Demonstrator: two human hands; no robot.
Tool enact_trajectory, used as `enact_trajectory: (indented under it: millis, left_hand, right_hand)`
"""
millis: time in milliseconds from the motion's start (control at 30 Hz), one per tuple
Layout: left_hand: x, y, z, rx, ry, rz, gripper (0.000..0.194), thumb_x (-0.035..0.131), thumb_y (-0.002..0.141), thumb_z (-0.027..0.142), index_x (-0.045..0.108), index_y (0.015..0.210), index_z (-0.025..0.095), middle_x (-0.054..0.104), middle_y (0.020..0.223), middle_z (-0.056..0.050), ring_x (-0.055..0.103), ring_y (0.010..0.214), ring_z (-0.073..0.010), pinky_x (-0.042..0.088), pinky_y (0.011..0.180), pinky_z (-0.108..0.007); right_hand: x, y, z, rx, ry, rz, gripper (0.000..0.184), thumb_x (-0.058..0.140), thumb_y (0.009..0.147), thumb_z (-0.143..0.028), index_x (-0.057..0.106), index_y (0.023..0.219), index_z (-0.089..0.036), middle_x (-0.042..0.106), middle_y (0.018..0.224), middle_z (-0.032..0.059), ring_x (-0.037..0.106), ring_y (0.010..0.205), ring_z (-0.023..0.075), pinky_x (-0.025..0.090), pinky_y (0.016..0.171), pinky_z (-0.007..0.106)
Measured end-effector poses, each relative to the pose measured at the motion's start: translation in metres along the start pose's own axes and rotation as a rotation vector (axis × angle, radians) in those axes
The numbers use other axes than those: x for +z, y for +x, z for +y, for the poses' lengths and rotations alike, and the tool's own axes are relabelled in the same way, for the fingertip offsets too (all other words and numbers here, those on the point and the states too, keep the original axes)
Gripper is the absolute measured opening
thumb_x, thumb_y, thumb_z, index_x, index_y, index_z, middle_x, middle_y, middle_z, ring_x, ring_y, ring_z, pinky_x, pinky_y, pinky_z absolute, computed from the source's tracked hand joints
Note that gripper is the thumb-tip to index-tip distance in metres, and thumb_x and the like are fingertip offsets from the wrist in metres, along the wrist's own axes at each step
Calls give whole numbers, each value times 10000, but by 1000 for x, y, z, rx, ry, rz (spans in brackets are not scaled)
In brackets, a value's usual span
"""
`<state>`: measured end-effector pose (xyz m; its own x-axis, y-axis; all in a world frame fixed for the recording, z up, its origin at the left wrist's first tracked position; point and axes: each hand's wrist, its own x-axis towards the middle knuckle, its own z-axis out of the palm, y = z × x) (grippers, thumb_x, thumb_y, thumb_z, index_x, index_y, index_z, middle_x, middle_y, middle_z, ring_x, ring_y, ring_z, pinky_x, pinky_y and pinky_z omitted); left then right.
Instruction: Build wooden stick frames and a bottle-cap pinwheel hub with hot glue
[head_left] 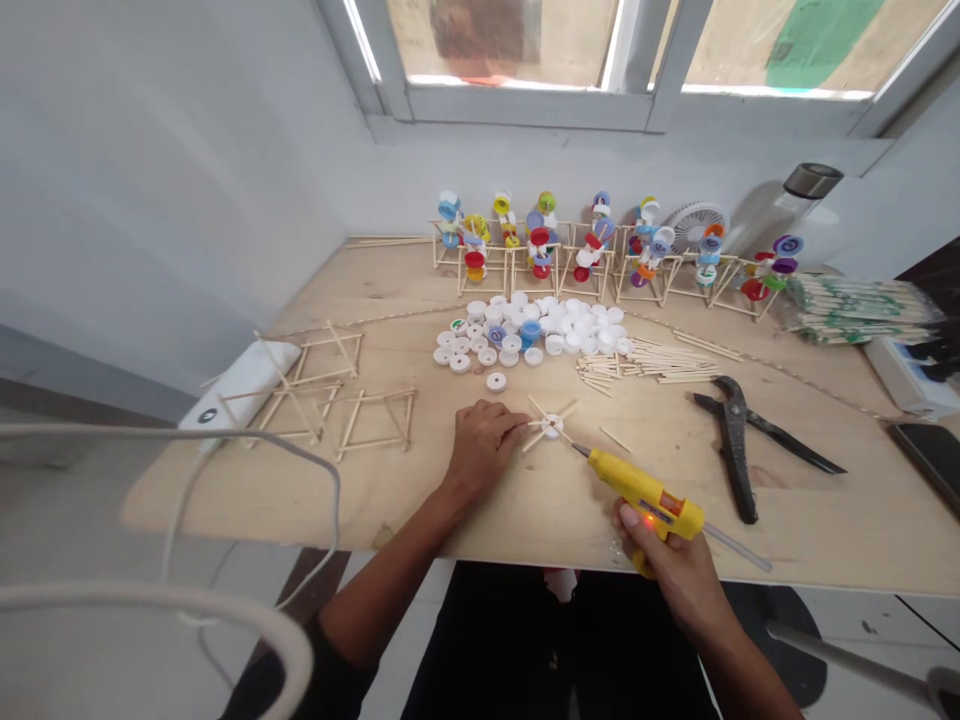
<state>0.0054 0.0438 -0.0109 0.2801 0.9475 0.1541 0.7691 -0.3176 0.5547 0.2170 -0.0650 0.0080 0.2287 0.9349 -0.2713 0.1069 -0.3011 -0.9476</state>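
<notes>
Two hands at work: the left hand (pixel 484 447), fingers extended, touches a light, brittle stick wheel (pixel 541 424), best held by its cap (pixel 552 427); the right hand (pixel 671 570) grips a glue gun (pixel 645 492).

**Hot glue gun** (pixel 645 495) — yellow, with an orange panel and a glowing red light. Loose bottle caps (pixel 510 335) — mostly white, a few blue. Pliers (pixel 733 440) — black. Plywood board (pixel 795 530) — pale tan. Stick bundles (pixel 862 310) — green-printed wrappers.
</notes>
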Motion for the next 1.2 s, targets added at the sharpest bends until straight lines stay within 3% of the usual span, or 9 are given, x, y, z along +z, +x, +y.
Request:
enact_trajectory:
  millis: [667, 1200]
  left_hand:
    - [2, 2, -2, 7, 24, -20, 224, 484, 873, 269, 699, 927, 243, 669, 820, -42, 529, 862, -206, 316, 781, -354]
    - [2, 3, 0, 2, 36, -19, 246, 464, 885, 249, 704, 926, 215, 661, 822, -62, 520, 845, -219, 304, 787, -380]
  right_hand:
    - [0, 0, -1, -11, -29, 5, 386, 670, 667, -535, 626, 762, -163, 635, 708, 41, 586, 655, 176, 486, 580, 273]
    - [-1, -1, 3, 16, 13, -13, 299, 673, 688, -453, 626, 795, -178, 627, 748, 36, 581, 715, 183, 483, 678, 288]
